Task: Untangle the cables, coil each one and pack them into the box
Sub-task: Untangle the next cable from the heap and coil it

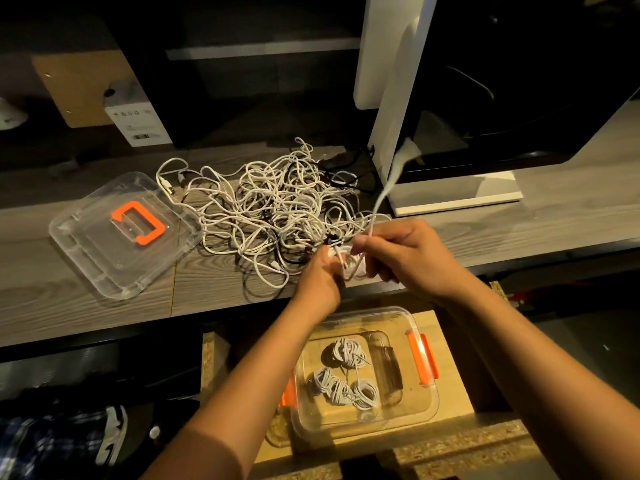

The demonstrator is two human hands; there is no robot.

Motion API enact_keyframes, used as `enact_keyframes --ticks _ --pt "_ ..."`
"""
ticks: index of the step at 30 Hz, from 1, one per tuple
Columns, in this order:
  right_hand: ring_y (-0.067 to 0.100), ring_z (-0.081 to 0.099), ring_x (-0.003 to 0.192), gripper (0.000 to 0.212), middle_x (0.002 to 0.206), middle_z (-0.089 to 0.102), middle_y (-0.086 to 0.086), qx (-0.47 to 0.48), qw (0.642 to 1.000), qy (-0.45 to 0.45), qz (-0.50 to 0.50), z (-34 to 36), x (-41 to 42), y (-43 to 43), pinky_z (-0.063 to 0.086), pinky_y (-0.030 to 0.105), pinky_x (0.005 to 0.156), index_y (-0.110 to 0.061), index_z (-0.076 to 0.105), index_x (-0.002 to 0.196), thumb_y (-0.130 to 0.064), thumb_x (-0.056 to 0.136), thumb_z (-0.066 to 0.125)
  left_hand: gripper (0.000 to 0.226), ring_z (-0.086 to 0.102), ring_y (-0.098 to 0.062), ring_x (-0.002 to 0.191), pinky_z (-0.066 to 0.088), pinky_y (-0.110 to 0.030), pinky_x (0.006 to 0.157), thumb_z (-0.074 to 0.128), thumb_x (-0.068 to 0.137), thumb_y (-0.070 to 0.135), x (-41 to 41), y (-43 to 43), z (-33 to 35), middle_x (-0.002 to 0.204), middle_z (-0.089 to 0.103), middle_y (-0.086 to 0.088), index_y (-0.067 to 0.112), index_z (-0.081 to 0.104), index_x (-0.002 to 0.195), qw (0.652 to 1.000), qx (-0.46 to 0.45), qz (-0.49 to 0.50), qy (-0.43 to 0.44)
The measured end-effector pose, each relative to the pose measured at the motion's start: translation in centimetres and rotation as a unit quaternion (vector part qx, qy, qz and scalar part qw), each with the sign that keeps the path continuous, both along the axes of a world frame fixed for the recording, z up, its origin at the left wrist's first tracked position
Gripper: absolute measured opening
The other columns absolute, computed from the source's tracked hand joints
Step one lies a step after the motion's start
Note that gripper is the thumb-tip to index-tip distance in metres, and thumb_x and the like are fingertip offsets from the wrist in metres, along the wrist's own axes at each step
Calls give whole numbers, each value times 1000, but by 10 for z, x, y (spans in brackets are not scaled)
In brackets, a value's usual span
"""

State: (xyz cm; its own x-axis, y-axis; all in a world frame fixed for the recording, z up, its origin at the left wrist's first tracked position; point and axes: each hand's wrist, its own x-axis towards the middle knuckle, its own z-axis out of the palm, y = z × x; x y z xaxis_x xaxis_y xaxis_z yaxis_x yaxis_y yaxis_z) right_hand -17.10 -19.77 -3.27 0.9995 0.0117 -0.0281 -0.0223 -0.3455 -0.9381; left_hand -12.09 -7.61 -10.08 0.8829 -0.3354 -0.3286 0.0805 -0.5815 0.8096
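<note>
A tangled heap of white and black cables (273,206) lies on the grey wooden desk (69,299). At the desk's front edge my left hand (320,282) grips a small white coil (349,263). My right hand (405,252) pinches the same white cable beside the coil; its loose end (388,181) swings up, blurred, toward the monitor stand. Below the desk, a clear plastic box (419,407) with orange latches holds several coiled white cables (343,379).
The box's clear lid (86,244) with an orange handle lies on the desk to the left of the heap. A white monitor stand (450,199) and dark screen stand at the right. A white carton (138,116) sits at the back left. The box rests on a chipboard surface (460,441).
</note>
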Motion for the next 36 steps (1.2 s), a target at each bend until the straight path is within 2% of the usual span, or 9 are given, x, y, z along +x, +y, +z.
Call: enact_keyframes --ticks 4,7,10,15,18,23,27,30,36 --pt "1 40 42 29 50 45 2 96 994 29 -48 -2 9 -1 33 11 44 16 60 85 -10 94 51 34 53 -29 107 32 -19 69 40 93 4 -15 -4 15 118 56 -16 9 48 127 991 79 -110 1" --pt "2 37 40 26 46 45 -3 150 983 61 -82 -8 12 -7 29 12 41 7 61 88 -11 97 45 15 49 -21 83 34 -29 66 34 98 13 -23 3 21 92 57 -9 12 49 96 987 33 -157 7" --pt "5 32 41 26 46 43 -6 176 973 77 -126 -20 14 -13 24 16 41 -5 62 82 -15 98 44 20 47 -14 70 38 -29 64 31 100 16 -25 8 25 78 50 0 7 49 99 978 -35 -204 -4" --pt "8 30 43 24 49 42 -6 189 966 127 -122 -41 12 -16 21 21 42 -9 62 82 -20 97 48 20 57 -33 91 46 -48 82 38 97 27 -21 15 16 96 62 -12 16 54 103 966 -85 -245 -14" --pt "15 40 52 20 60 46 2 281 930 188 -147 -56 9 -15 30 26 50 -10 60 76 -22 91 55 19 57 -14 97 46 -36 90 41 89 31 -25 12 14 102 58 5 35 57 98 966 -173 -190 -20" --pt "2 41 48 17 66 52 -4 512 805 155 -256 -75 -4 17 33 14 42 -7 59 106 -17 92 54 29 60 7 70 46 -11 61 37 98 4 -29 -6 17 88 61 3 23 58 92 940 -322 97 60" --pt "4 52 52 12 70 65 -2 287 900 49 -324 -83 -22 44 42 17 45 -8 70 95 -9 89 60 19 66 -20 87 54 -33 78 39 99 14 -24 -15 1 104 64 -16 15 58 98 881 -348 295 124" --pt "11 63 68 15 83 67 -7 39 950 -137 -279 -94 -27 44 52 31 56 -13 72 97 -18 87 63 37 58 -34 108 46 -47 97 40 89 31 -26 -17 -5 118 58 -21 7 53 114 914 -282 286 63" --pt "12 59 81 12 84 62 -2 18 932 -217 -290 -78 -30 34 50 30 69 -19 67 92 -12 89 57 14 55 -10 81 44 -17 74 37 97 13 -30 -20 10 89 57 3 20 48 93 933 -278 225 -30"
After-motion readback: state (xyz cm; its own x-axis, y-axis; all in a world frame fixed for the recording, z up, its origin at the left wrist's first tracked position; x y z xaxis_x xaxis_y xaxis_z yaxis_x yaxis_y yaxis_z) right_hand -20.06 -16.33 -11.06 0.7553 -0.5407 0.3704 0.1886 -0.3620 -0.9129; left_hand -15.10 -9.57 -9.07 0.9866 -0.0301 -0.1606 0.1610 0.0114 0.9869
